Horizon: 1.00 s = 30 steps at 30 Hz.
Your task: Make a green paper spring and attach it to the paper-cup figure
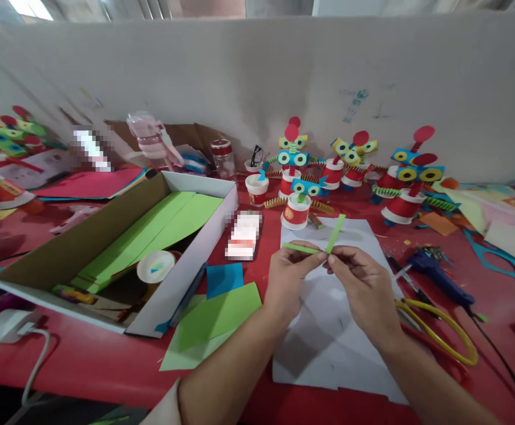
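Both my hands meet over a sheet of white paper (323, 336), pinching green paper strips (335, 233) where they cross. One strip end points up and away; another lies leftward above my left hand (290, 277). My left thumb and fingers are closed at the joint. My right hand (366, 289) presses the same spot with its thumb and fingertips. Just beyond the paper stands a red and white paper-cup figure (296, 211) with a blue eye piece and folded spring arms.
Left, a white cardboard box (186, 260) holds green paper sheets and a cup. Green sheets (222, 319) and a phone (243, 236) lie beside it. Yellow-and-red-handled scissors (454, 321) and a blue glue gun (443, 277) with its cord lie right. Several cup figures (405, 200) stand along the wall.
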Each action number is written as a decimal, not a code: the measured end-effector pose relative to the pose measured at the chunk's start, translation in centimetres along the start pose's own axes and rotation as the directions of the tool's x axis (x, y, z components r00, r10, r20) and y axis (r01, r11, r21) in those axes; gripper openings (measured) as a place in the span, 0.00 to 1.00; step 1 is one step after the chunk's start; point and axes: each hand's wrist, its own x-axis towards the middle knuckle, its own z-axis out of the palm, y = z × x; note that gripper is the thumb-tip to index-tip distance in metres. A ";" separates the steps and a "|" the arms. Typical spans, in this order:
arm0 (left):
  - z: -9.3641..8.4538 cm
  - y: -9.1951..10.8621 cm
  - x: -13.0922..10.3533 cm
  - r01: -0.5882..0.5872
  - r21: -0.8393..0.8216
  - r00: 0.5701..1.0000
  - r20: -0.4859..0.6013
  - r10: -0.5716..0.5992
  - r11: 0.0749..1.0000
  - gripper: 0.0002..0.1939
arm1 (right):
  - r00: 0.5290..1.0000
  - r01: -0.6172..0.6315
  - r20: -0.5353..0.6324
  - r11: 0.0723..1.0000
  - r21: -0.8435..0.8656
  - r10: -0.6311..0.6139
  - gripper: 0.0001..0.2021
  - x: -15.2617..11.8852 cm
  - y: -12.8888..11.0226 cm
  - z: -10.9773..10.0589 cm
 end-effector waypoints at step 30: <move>-1.5 2.8 1.2 -0.216 -0.024 0.941 -0.273 0.202 0.976 0.07 | 0.988 -0.014 -0.147 0.979 0.202 0.044 0.06 1.1 0.8 -0.6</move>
